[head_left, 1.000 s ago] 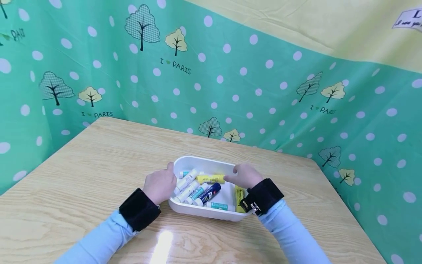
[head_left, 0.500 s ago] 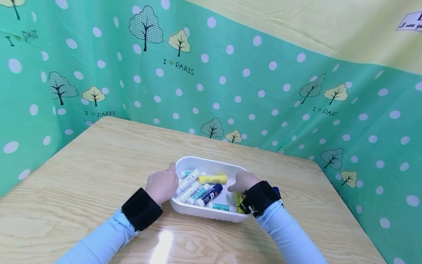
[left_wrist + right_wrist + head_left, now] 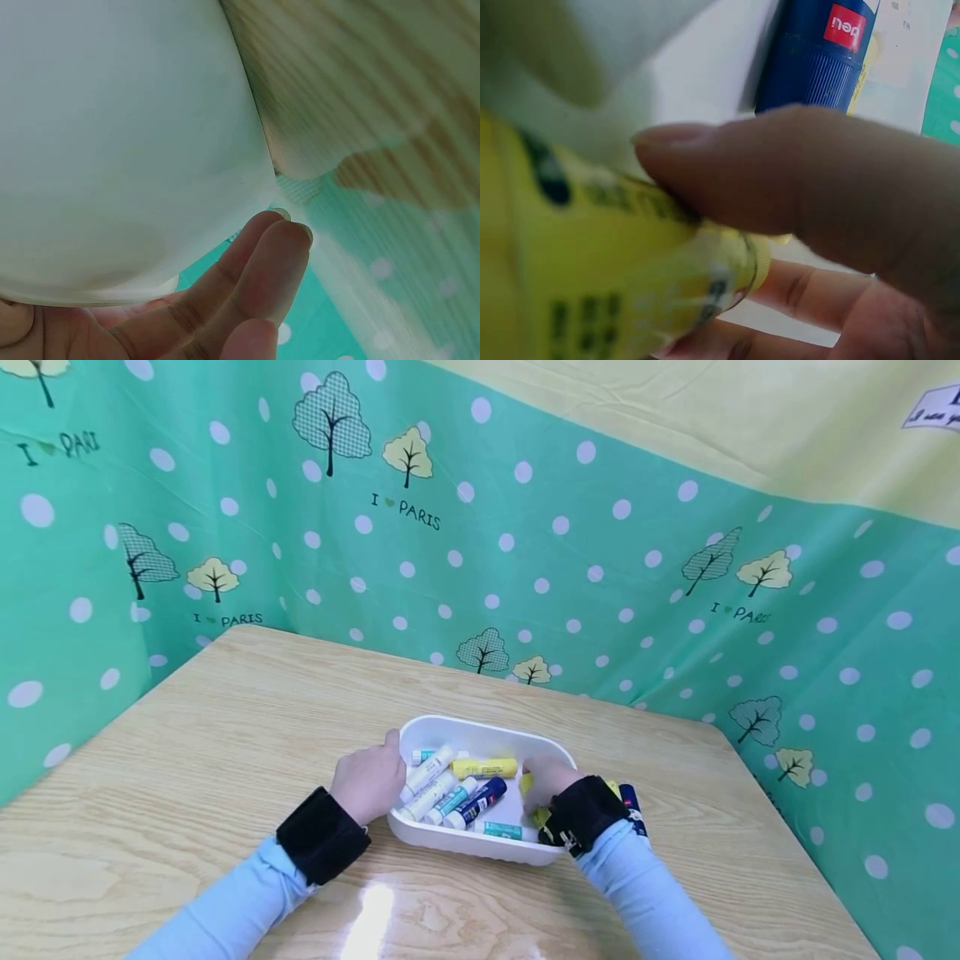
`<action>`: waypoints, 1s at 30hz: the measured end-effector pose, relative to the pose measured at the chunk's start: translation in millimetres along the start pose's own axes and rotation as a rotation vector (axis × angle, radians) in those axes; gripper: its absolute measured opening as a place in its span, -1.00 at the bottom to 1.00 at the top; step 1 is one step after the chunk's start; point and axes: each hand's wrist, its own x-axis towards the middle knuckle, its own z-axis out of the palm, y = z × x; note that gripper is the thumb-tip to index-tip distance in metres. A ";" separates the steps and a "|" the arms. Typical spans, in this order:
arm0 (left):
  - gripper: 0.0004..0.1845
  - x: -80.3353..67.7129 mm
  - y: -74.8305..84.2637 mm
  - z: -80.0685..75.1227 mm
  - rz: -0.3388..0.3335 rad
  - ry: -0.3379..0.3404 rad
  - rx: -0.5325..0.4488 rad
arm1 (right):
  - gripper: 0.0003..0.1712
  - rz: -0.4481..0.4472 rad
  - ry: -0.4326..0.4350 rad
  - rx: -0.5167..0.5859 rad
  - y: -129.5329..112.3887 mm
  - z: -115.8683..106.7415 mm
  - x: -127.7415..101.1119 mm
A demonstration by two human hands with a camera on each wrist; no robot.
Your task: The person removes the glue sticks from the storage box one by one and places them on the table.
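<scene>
The left hand [image 3: 367, 782] grips the left rim of the white tray [image 3: 480, 847], and inside its right end the right hand [image 3: 551, 776] has thumb and fingers curled round a yellow glue stick [image 3: 592, 255].

We grip a printed yellow tube [image 3: 607, 262] inside our rounded white tray [image 3: 465, 844], toward its right end. The tray sits level.

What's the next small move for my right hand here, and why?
I'd probably lift the yellow glue stick up over the right rim of the white bin. Your right hand grips that stick inside the bin, your left hand holds the opposite end, and a dark blue glue stick lies outside, past that rim.
</scene>
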 end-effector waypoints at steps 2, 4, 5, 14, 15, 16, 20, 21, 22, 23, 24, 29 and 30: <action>-0.66 0.4 0.1 -0.1 0.000 -0.002 0.001 | -0.36 0.001 0.000 0.014 -1.1 -0.4 -0.9; -0.66 0.7 0.2 0.0 0.000 -0.006 0.000 | -0.33 -0.008 -0.003 0.025 -1.4 0.0 -2.3; -0.66 0.7 0.2 0.0 0.000 -0.008 0.000 | -0.31 -0.002 -0.006 0.038 -1.9 0.3 -3.4; -0.68 1.0 -0.1 -0.9 0.001 -0.007 0.004 | -0.20 0.036 -0.036 0.118 -3.4 1.7 -6.4; -0.67 1.2 -0.1 -1.2 -0.001 -0.010 0.004 | -0.20 0.041 -0.037 0.133 -3.6 1.8 -6.1; -0.68 1.3 -0.2 -1.1 -0.001 -0.011 0.004 | -0.20 0.046 -0.037 0.142 -3.9 1.6 -6.1; -0.67 1.0 -0.6 -0.9 0.002 -0.006 0.003 | -0.20 0.058 -0.035 0.197 -3.8 1.5 -5.7; -0.68 0.9 -0.7 -0.8 0.003 -0.002 0.002 | -0.21 0.054 -0.035 0.206 -3.7 1.5 -5.5; -0.68 0.8 -0.8 -0.6 0.004 0.001 0.002 | -0.21 0.053 -0.037 0.207 -3.3 1.3 -5.5; -0.68 0.8 -0.8 -0.4 0.004 0.004 0.001 | -0.20 0.052 -0.038 0.212 -2.9 1.4 -5.1; -0.68 0.8 -0.8 -0.2 0.005 0.007 0.000 | -0.20 0.043 -0.038 0.209 -2.3 1.4 -4.7; -0.69 0.5 -1.1 -0.1 0.005 0.008 -0.001 | -0.24 0.000 -0.050 0.195 0.4 1.2 -2.2; -0.69 0.4 -1.2 -0.1 0.004 0.007 -0.001 | -0.25 -0.003 -0.055 0.193 0.7 1.1 -1.7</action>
